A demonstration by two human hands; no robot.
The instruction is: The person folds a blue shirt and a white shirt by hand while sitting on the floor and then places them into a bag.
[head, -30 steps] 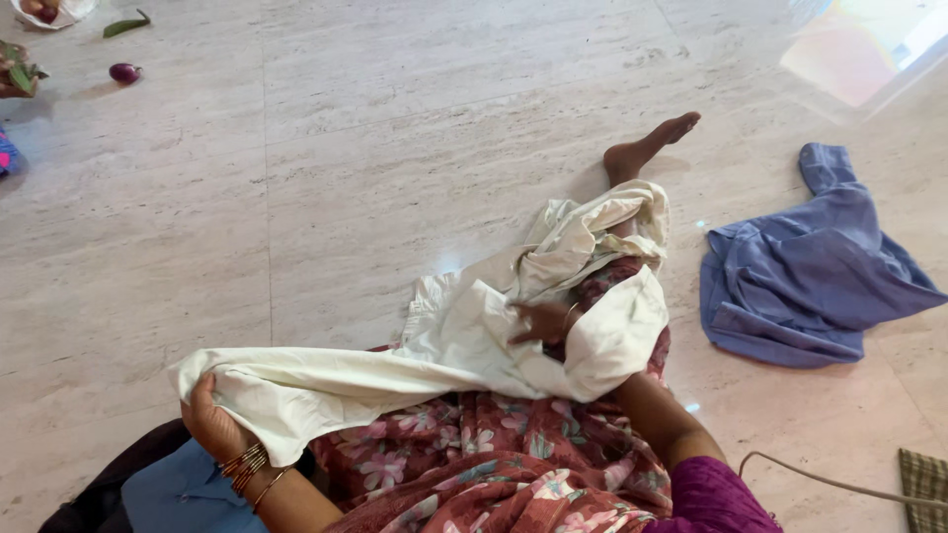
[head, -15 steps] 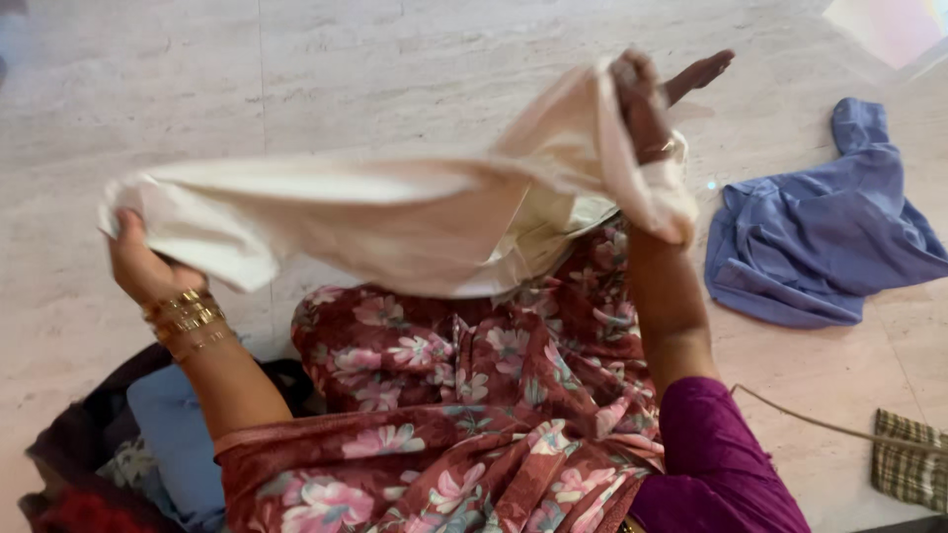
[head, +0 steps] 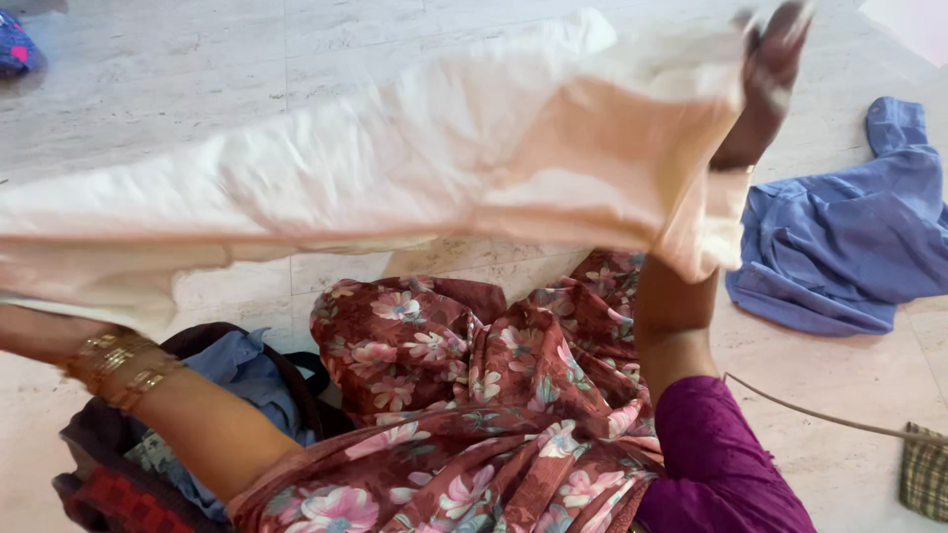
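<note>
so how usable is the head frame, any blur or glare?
Head view: the cream cloth is smeared by motion blur, and so is the right hand gripping its raised end. The left hand is hidden behind the cloth; only the bangled wrist shows. The blue garment and floral fabric stay fairly sharp. A washed-out bright patch sits at the top right corner; lighting elsewhere is soft and even.

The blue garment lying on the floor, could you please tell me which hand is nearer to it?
Right. The right hand is raised, gripping the cream cloth just left of the blue garment. The left hand is out of frame at the far left edge.
</note>
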